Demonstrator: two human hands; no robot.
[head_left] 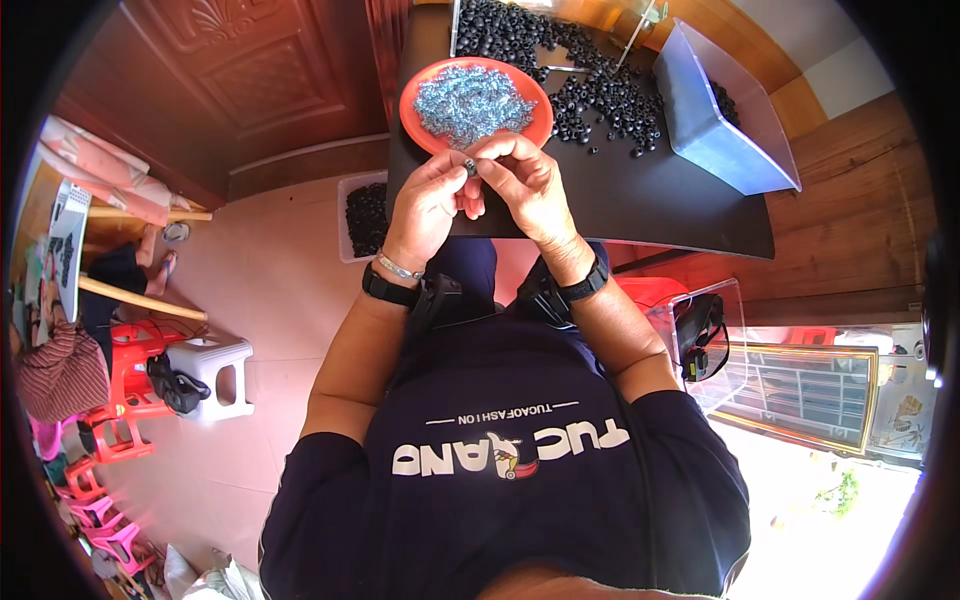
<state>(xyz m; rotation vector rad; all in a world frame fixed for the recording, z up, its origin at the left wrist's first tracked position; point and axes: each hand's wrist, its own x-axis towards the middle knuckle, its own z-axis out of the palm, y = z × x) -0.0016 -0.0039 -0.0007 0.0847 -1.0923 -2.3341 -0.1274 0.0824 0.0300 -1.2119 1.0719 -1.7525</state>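
Observation:
My left hand [428,200] and my right hand [527,180] meet at the near edge of a black table [640,210], fingertips pinched together around a small dark ring-shaped part [469,166]. Just beyond the fingers sits an orange plate [412,115] heaped with small silvery-blue metal pieces [470,100]. A spread of small black rings [590,85] covers the far part of the table. Both wrists wear black bands; the left also has a thin metal bracelet.
A translucent blue-white bin [715,120] stands tilted on the table's right side. A white tray of black parts [365,215] lies on the floor at left. A white stool [215,370], red and pink stools, and another person [60,370] are at the far left.

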